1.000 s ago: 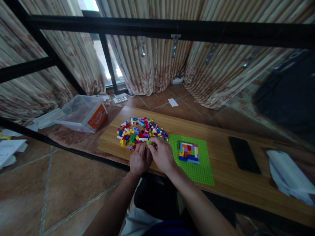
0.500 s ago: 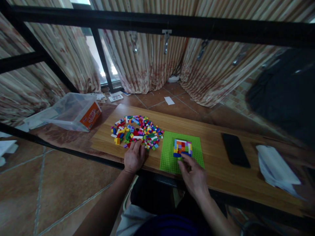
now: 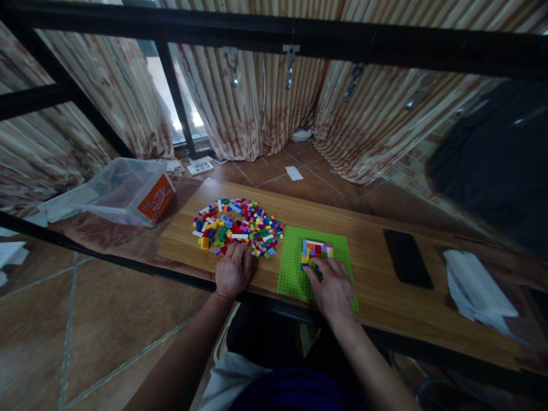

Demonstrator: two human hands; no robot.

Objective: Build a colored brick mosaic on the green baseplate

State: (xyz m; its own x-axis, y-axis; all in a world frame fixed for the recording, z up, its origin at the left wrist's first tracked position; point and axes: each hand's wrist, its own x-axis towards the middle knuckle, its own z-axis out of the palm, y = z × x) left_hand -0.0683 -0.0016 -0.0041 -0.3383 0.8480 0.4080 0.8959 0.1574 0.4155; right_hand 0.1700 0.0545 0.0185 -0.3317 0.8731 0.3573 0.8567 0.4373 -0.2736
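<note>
At the near edge of a heap of loose toy building bricks (image 3: 250, 220) rests my left hand (image 3: 233, 271), palm down, fingers lying forward against the nearest bricks with no grip visible. A green studded baseplate (image 3: 291, 274) lies to the right of the heap. On it stands a flat, multicoloured block of joined bricks (image 3: 317, 249), with white, red, orange, yellow and blue parts. My right hand (image 3: 334, 285) is over the near side of this block, thumb and fingers pinched on a small green building brick (image 3: 314, 261). The fingers cover much of the block's near edge.
A black phone (image 3: 408, 258) and a folded white packet (image 3: 479, 283) lie on the wooden board (image 3: 368, 268) at the right. A clear plastic bin (image 3: 124, 191) with an orange label stands at the left. A black metal bar (image 3: 257, 31) crosses above, with curtains behind.
My right hand has moved forward from the near side of the joined bricks to over them, covering their near rows. My left hand stays at the heap.
</note>
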